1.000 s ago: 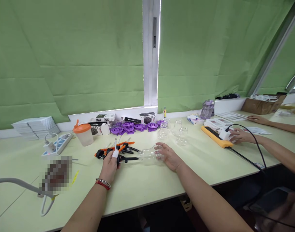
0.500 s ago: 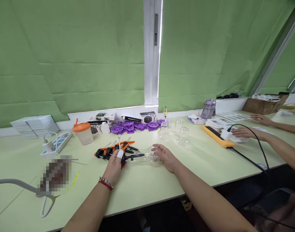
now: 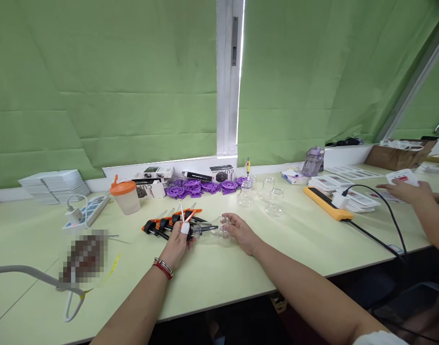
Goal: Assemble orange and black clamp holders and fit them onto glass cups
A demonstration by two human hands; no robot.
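Observation:
My left hand is closed around a black-and-orange stemmed piece with a thin metal rod sticking up; a white cover wraps the thumb. The piece's black stem points right and lies inside the neck of a clear bottle, which is tilted on its side. My right hand grips the bottle's wide far end. Several similar black-and-orange pieces lie just behind my left hand. Further back, several clear bottles stand on the table.
Purple plastic parts and boxes line the wall. An orange-lidded cup and a power strip sit left. Rightward are an orange power strip, a purple bottle and another person's hand holding a card.
The bottle's neck has moved left, further over the black stem and up to my left hand. My right hand moved slightly left with it. The other person's hand has lifted a card.

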